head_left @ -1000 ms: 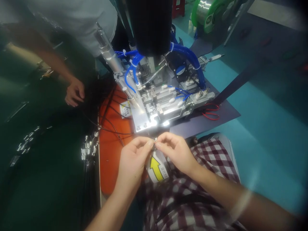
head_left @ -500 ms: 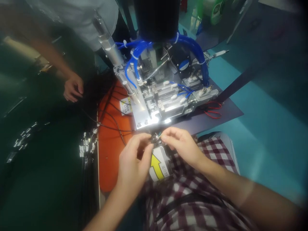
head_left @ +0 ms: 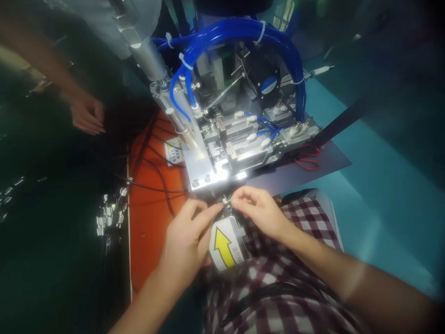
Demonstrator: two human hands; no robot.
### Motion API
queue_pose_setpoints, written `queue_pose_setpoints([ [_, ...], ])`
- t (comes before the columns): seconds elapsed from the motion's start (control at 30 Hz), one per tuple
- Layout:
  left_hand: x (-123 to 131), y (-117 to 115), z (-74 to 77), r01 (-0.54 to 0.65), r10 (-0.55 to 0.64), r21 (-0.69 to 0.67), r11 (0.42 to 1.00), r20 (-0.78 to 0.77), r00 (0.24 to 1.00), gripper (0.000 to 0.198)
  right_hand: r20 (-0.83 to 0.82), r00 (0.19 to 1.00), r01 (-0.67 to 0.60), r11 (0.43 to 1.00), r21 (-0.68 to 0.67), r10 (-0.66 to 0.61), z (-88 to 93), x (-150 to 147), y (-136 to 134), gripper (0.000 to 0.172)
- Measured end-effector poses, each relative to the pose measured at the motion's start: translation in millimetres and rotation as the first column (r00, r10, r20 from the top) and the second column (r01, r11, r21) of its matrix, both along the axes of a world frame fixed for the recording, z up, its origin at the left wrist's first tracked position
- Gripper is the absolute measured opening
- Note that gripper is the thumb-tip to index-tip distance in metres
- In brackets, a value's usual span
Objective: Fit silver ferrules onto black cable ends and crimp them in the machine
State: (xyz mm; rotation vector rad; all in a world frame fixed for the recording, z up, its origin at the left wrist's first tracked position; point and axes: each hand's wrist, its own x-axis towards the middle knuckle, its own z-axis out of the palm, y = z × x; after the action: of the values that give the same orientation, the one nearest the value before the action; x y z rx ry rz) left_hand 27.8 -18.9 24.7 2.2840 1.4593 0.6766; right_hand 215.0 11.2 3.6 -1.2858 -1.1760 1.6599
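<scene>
My right hand (head_left: 259, 208) is closed in a pinch on thin, light-coloured wires (head_left: 228, 199), one of them greenish. Their ends sit just above a small dark metal fixture (head_left: 227, 211) in front of the machine. My left hand (head_left: 189, 232) reaches in from the other side, one digit stretched out to the wire ends and touching or nearly touching them. Its other fingers are bent and partly hidden, and I see nothing held in them. Below the fixture is a white plate (head_left: 222, 253) with a yellow arrow.
Behind my hands stands a metal machine (head_left: 239, 144) with blue air hoses (head_left: 243, 30). It rests on an orange table (head_left: 149, 232) crossed by black cables (head_left: 160, 188). Bundled leads with shiny ends (head_left: 110, 215) lie at left. Another person's hand (head_left: 87, 113) hangs at upper left.
My left hand has moved from a wide gap between thumb and fingers to one digit at the wire ends. My right hand keeps its pinch. The view has shifted slightly.
</scene>
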Motion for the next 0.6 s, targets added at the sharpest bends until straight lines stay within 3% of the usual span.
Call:
queue_pose_setpoints([
  [0.2,-2.1,3.3,1.5,0.028,-0.029,0.009,1.000,0.022,0.999,0.028,-0.012,1.000,-0.016,1.000,0.010,0.016,-3.3,-2.0,0.4,0.010],
  [0.6,-6.8,9.5,3.7,0.173,-0.168,0.024,0.985,-0.144,0.975,0.033,0.000,0.999,-0.040,0.999,0.006,0.040,-5.0,0.7,1.1,0.011],
])
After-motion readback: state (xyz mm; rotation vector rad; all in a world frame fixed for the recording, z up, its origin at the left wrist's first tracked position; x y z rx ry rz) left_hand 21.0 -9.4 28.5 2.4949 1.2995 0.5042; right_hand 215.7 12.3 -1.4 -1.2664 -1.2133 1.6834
